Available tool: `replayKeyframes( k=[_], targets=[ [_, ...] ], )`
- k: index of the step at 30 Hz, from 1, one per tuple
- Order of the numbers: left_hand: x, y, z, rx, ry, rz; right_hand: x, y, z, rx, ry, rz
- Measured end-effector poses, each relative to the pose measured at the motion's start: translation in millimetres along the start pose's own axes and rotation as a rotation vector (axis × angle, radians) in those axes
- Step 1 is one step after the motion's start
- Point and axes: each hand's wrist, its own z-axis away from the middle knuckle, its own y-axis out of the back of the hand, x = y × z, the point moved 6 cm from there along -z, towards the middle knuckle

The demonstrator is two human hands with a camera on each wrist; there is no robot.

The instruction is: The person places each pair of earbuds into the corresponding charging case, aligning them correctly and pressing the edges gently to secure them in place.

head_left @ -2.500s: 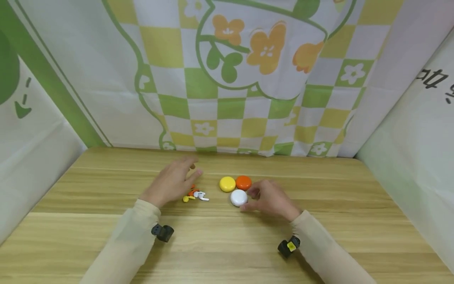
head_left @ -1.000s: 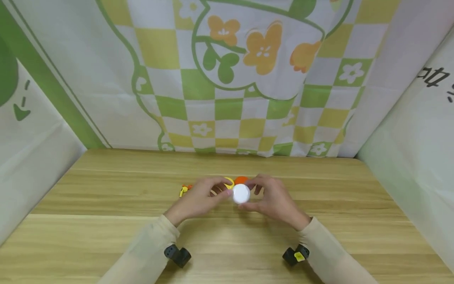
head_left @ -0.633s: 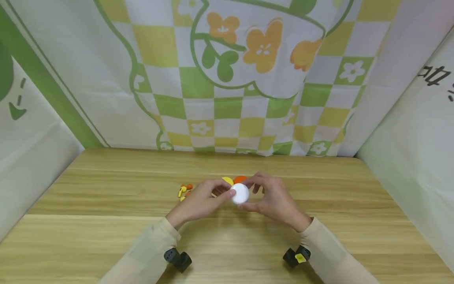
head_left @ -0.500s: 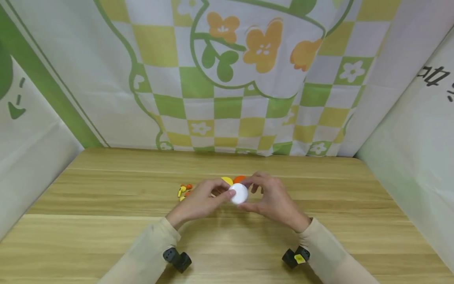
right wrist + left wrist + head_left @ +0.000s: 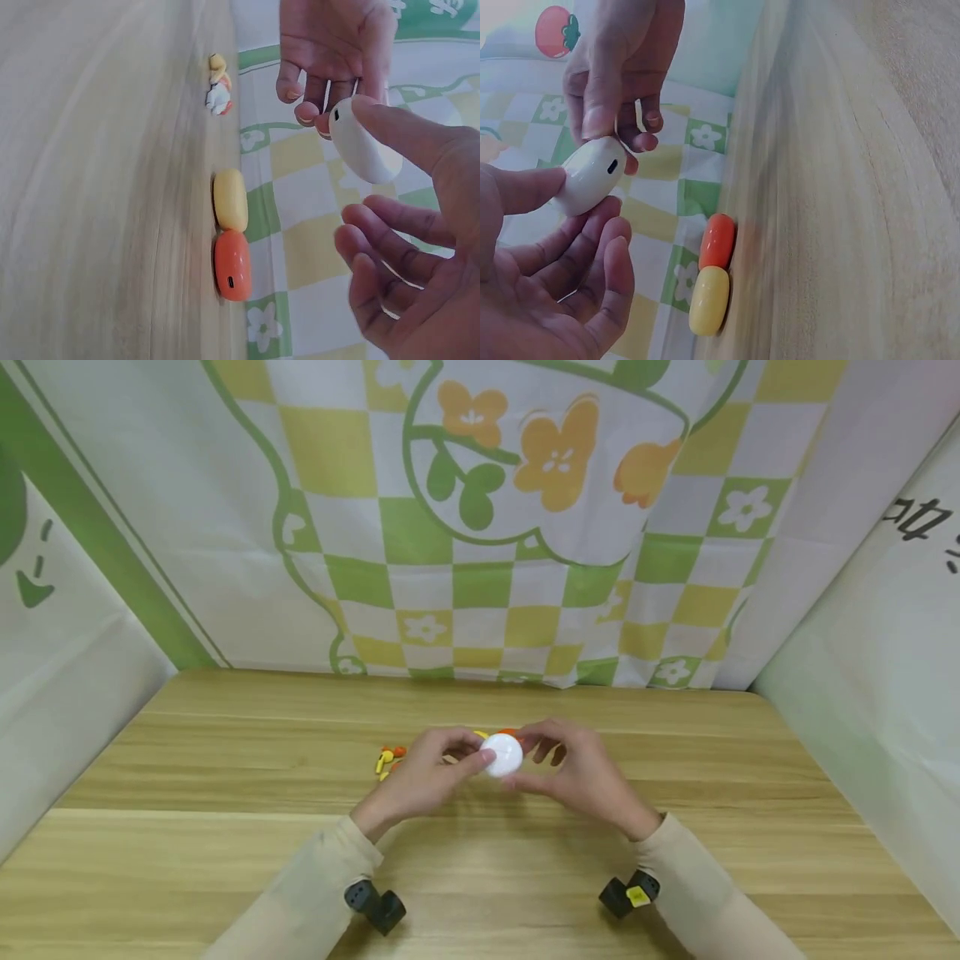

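Currently a white earbud case [image 5: 502, 754] is being held just above the wooden surface [image 5: 225, 860], near the centre of the head view, pinched between the left hand [image 5: 420, 777] and the right hand [image 5: 585, 777]. Both hands are being kept partly curled, thumbs and fingertips pressing on the case's rim. It is being judged as light, rigid and smooth, so likely slippery; hold is best taken across its narrow edges, with the seam left free. A small dark port is showing on its edge in the wrist views. Behind it, a yellow case [image 5: 230, 199] and an orange case [image 5: 232, 265] are lying touching, and loose earbuds [image 5: 218, 94] are lying left of centre. No brand is readable; dark characters at the upper right of the head view are being cut off.
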Motion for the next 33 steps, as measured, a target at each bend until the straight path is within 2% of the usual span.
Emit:
replayKeyframes(
  k=[7, 13, 23, 33],
  targets=[
    [-1.7, 1.2, 0.0, 0.027, 0.019, 0.005, 11, -4, -2, -0.069, -0.163, -0.155],
    [0.6, 1.3, 0.0, 0.036, -0.006, 0.019, 15, -7, -2, -0.092, -0.234, -0.213],
    [4.0, -2.3, 0.1, 0.036, -0.055, 0.044, 16, -8, -1, -0.088, -0.242, -0.281],
    [7.1, -1.9, 0.9, 0.043, -0.050, 0.008, 13, -7, -1, -0.051, -0.201, -0.262]
  ],
)
